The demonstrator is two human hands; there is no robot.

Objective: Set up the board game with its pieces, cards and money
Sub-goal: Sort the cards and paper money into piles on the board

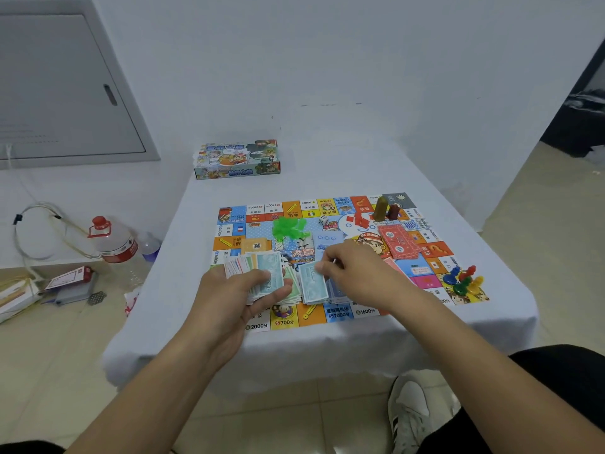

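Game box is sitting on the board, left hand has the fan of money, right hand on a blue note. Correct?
Not quite. The head view shows the game box off the board, standing on the white cloth behind its far left corner. The rest holds: the left hand grips the fan of money, and the right hand pinches a blue note.

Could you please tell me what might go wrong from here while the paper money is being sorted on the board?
1. The left hand holds a loose fan of paper banknotes; notes could slip out and mix with the pale blue note stack that the right hand is pinching.
2. The right forearm lies near the cluster of coloured plastic pawns; a sweep might topple them.
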